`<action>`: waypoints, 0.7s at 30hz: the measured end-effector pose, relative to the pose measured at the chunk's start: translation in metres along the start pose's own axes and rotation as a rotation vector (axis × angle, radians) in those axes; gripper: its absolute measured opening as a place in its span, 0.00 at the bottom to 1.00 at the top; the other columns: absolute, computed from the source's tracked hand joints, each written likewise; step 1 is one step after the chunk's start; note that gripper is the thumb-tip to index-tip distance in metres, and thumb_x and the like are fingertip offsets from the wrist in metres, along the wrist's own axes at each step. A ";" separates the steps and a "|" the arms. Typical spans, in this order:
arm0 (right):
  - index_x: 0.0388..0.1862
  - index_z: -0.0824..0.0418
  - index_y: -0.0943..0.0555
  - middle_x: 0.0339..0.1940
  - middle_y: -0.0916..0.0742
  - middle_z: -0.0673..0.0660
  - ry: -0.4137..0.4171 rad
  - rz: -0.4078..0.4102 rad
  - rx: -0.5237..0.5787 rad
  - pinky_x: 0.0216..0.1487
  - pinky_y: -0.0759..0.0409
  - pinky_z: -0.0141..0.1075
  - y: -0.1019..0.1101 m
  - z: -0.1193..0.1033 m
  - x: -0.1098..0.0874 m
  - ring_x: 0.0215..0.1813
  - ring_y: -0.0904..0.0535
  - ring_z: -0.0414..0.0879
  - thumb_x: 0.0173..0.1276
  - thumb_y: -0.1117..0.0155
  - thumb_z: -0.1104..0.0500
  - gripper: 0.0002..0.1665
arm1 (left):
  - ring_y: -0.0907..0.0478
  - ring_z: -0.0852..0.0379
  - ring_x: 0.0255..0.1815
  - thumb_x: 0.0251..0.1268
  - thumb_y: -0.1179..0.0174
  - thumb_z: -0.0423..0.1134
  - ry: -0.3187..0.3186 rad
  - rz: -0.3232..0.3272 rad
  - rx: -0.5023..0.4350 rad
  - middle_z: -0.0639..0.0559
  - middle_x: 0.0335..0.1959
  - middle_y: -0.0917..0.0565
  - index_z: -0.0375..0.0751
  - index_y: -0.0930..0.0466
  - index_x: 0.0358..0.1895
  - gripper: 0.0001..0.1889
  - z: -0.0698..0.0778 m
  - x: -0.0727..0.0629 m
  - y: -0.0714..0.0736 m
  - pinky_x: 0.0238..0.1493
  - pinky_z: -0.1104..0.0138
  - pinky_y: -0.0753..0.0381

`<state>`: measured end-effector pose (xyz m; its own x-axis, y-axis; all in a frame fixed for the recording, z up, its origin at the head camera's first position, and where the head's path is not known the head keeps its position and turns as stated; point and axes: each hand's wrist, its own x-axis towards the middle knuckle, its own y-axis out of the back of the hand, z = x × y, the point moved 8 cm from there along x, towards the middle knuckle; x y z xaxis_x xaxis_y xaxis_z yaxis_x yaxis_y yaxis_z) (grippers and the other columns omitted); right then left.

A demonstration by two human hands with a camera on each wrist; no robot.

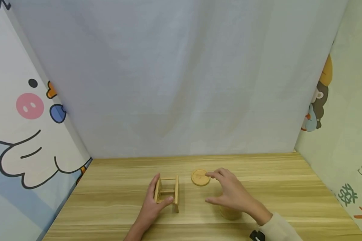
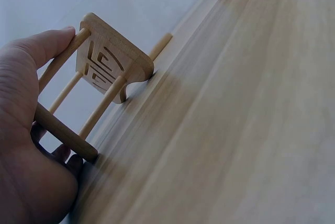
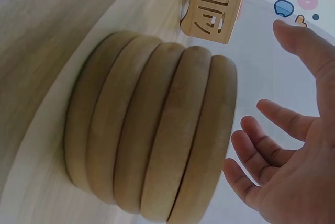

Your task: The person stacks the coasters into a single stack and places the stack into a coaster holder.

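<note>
The left hand [image 1: 152, 205] grips a wooden coaster rack [image 1: 177, 191], left of centre, long panels running near to far, rods left-right; the right hand [image 1: 233, 192], fingers apart, hovers over a coaster stack [image 3: 157, 130].

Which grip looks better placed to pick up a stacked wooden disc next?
Probably the right grip: it is empty, thumb and fingers apart, close to the stacked wooden discs. The left grip holds the wooden rack and is farther away.
</note>
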<state>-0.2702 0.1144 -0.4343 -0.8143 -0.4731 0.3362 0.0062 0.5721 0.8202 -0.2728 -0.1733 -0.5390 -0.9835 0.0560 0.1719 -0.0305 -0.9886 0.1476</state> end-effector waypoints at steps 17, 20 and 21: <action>0.75 0.62 0.18 0.63 0.15 0.62 -0.096 -0.013 0.007 0.71 0.27 0.63 -0.009 -0.002 0.028 0.66 0.20 0.61 0.57 0.08 0.48 0.49 | 0.55 0.23 0.89 0.70 0.22 0.41 -0.017 -0.018 0.041 0.31 0.91 0.50 0.48 0.50 0.92 0.55 0.014 -0.003 -0.004 0.82 0.27 0.47; 0.75 0.62 0.19 0.63 0.15 0.63 -0.110 -0.019 0.009 0.73 0.30 0.65 -0.012 -0.004 0.034 0.67 0.20 0.62 0.58 0.08 0.49 0.49 | 0.55 0.25 0.90 0.70 0.22 0.39 0.003 -0.019 0.033 0.32 0.91 0.51 0.46 0.50 0.92 0.55 0.013 -0.002 -0.004 0.83 0.29 0.49; 0.75 0.62 0.19 0.63 0.15 0.63 -0.111 -0.018 0.005 0.73 0.29 0.65 -0.013 -0.005 0.035 0.67 0.20 0.62 0.58 0.08 0.49 0.49 | 0.56 0.26 0.90 0.70 0.21 0.38 0.008 -0.019 0.032 0.33 0.92 0.51 0.46 0.49 0.92 0.55 0.013 -0.002 -0.004 0.84 0.30 0.49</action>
<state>-0.2959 0.0870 -0.4308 -0.8736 -0.4064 0.2677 -0.0120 0.5679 0.8230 -0.2679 -0.1675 -0.5274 -0.9842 0.0736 0.1608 -0.0437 -0.9824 0.1819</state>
